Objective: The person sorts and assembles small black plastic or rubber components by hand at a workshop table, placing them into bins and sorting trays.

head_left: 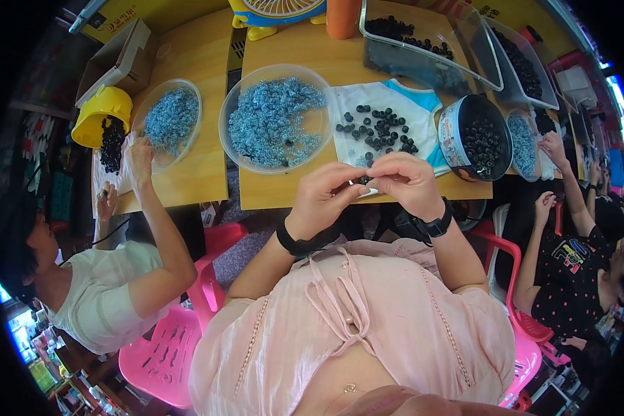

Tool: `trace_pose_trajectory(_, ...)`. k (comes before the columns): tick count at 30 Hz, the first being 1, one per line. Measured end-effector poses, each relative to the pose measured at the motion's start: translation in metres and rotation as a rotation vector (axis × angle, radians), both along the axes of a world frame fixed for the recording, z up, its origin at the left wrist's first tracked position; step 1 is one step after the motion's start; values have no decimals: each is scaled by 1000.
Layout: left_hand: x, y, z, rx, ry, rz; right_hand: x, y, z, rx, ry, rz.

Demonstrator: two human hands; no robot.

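Observation:
Above the table's near edge, my left hand [324, 197] and my right hand [410, 186] meet, thumbs and fingers closed in a pinch. A small black piece [363, 179] shows between the fingertips, mostly hidden by them. Just beyond lies a white cloth with blue edging [350, 154], with several loose black round pieces [379, 130] on it. Left of the cloth, a round clear tray [319, 132] holds a heap of small translucent blue pieces [270, 118]. Near my right hand, a round tub [452, 137] tilts toward me with more black pieces [482, 144] inside.
At the back stand a clear bin [423, 67] of black pieces, an orange cylinder [340, 19] and a blue and yellow fan [277, 12]. Co-workers sit on both sides; a yellow bucket [90, 118] and a tray of blue pieces [172, 119] lie by the left one.

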State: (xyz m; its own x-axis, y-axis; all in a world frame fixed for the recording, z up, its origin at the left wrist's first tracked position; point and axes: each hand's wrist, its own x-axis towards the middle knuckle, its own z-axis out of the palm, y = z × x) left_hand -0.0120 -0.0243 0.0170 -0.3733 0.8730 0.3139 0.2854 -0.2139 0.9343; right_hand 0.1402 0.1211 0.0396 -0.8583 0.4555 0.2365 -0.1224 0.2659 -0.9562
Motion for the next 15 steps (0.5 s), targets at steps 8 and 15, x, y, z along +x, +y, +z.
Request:
trace_pose_trajectory(8, -3, 2, 8, 15, 125, -46, 8, -1, -6, 13, 19, 12)
trace_pose_trajectory(15, -3, 2, 9, 2, 196, -37, 11, -7, -1, -203, -75, -25)
